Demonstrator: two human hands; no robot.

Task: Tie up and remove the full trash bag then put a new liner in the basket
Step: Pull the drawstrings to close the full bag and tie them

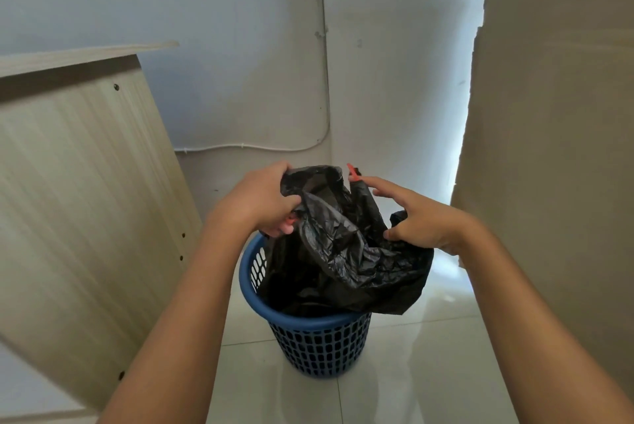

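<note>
Hands hold the crinkly black bag (343, 245) up out of the blue basket (319, 344): left hand (260, 204) grips one top edge, right hand (418, 221) pinches the other.

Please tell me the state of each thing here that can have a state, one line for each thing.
Black trash bag: top pulled up above the rim, not yet tied, lower part inside the basket.
Red drawstring: sticking out at the bag's top, loose.
Blue basket: upright on the tiled floor, bag in it.
Left hand: grips the bag's top edge.
Right hand: fingers spread on the bag; whether it grips is unclear.
</note>
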